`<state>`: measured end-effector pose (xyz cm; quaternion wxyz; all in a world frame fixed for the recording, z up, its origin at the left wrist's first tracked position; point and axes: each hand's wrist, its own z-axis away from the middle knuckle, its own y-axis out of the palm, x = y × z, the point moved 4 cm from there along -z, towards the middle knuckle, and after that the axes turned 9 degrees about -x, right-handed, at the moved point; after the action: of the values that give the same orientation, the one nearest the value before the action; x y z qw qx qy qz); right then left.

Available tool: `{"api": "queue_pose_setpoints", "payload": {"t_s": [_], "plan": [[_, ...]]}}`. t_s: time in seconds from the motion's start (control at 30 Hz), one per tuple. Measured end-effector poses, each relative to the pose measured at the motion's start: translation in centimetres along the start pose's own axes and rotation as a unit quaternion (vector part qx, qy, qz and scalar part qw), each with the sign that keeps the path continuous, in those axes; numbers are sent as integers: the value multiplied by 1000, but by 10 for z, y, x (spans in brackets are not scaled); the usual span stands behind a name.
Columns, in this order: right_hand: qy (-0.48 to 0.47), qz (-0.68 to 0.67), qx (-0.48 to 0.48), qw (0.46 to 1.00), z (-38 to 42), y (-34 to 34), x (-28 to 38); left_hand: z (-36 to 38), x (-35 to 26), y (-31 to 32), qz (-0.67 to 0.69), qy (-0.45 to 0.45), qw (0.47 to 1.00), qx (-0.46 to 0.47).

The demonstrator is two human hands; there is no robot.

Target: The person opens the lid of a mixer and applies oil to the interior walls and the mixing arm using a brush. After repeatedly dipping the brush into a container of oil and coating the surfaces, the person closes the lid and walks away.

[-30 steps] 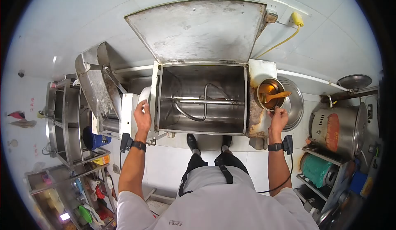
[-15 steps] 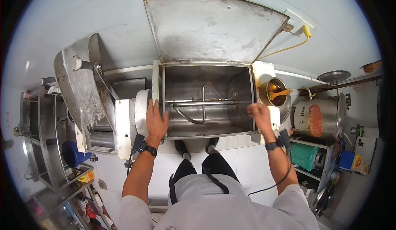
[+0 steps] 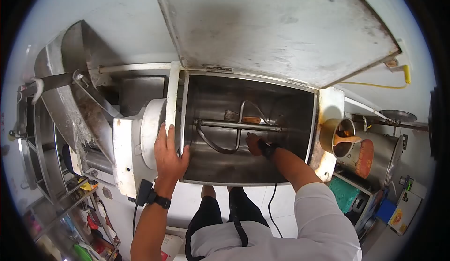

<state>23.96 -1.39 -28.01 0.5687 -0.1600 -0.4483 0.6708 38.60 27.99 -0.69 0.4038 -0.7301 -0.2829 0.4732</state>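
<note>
A steel mixing trough [image 3: 248, 182] stands open in front of me, its lid [image 3: 281, 31] raised against the wall. Inside, a bent mixing blade [image 3: 218, 148] sits on a horizontal shaft. Behind the shaft, on the trough's inside, lies a scraper with a wooden handle [image 3: 251, 120]. My right hand [image 3: 254, 144] reaches into the trough, just below the shaft, its fingers apart and not touching the scraper. My left hand [image 3: 169, 158] rests open on the trough's left edge, beside a round white housing [image 3: 153, 133].
A steel pot [image 3: 332, 137] holding dark liquid and a wooden utensil sits on the right ledge. Farther right is a large steel vessel [image 3: 382, 153]. A curved metal chute [image 3: 65, 99] and metal racks [image 3: 40, 151] stand at the left.
My right hand has moved from the trough's right edge down inside it. My left hand stays at the left edge. The view has moved closer over the trough, and the scraper now shows.
</note>
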Motion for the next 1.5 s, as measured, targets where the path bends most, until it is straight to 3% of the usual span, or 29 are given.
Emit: {"api": "queue_pose_setpoints", "payload": {"t_s": [0.07,0.1,0.13,0.17,0.2,0.27,0.3,0.37,0.6,0.63,0.7,0.73,0.77,0.8,0.83,0.87,0.9,0.93,1.07,1.13,1.2,1.23,1.3,1.4,1.43,1.5], "plan": [[-5,104,-223,969,-4,10,-5,0,1,1,-8,-3,1000,8],[-10,101,-222,970,-14,51,-20,0,1,1,-14,-3,1000,10],[-58,-345,-267,898,-29,102,-43,-1,2,2,-20,-4,1000,15],[-91,-720,-253,639,-39,131,-61,-1,2,2,-24,-8,1000,15],[-93,-722,-251,638,-41,125,-59,-1,2,2,-25,-9,999,20],[12,-533,-380,756,-32,87,-51,0,4,4,-18,-16,999,30],[68,-445,-398,800,-31,76,-51,1,5,5,-21,-18,999,31],[155,-338,-357,857,-40,60,-51,0,5,5,-25,-26,999,37],[245,-266,-266,894,-49,14,-40,0,3,3,-19,-19,999,32],[245,-264,-268,893,-48,29,-42,-1,4,3,-15,-19,999,31],[203,-118,-202,951,-47,82,-37,0,6,3,-12,-18,999,30],[204,-119,-203,950,-45,117,-45,1,6,2,-13,-12,1000,22],[118,-386,-233,884,-42,152,-55,2,5,3,-10,-5,1000,13],[21,-618,-249,745,-35,161,-60,2,5,3,-14,-10,1000,16],[24,-614,-256,746,-27,134,-58,2,3,1,-8,-5,1000,14],[-27,-346,-35,937,-28,119,-45,0,3,0,-5,-2,1000,4],[-66,-27,196,978,-18,108,-40,0,2,-1,0,2,1000,-4],[-52,-26,194,979,-14,88,-36,2,2,0,-4,4,1000,-9],[63,-93,63,992,33,17,-14,6,5,4,-9,-3,1000,-4],[131,-110,19,985,78,-67,17,6,1,1,-11,-6,1000,6],[208,-118,4,971,139,-205,72,4,-3,-1,-2,4,1000,4],[223,-118,-6,968,164,-216,84,5,-2,-1,-5,-6,1000,9],[186,-138,-240,943,221,-236,107,7,-1,-2,3,15,1000,2],[345,-186,-302,869,295,-240,133,7,0,0,0,12,1000,11],[310,-138,-399,852,314,-225,132,7,0,0,6,15,1000,10],[375,-104,-396,832,345,-191,117,6,-2,-2,13,24,1000,5]]}}
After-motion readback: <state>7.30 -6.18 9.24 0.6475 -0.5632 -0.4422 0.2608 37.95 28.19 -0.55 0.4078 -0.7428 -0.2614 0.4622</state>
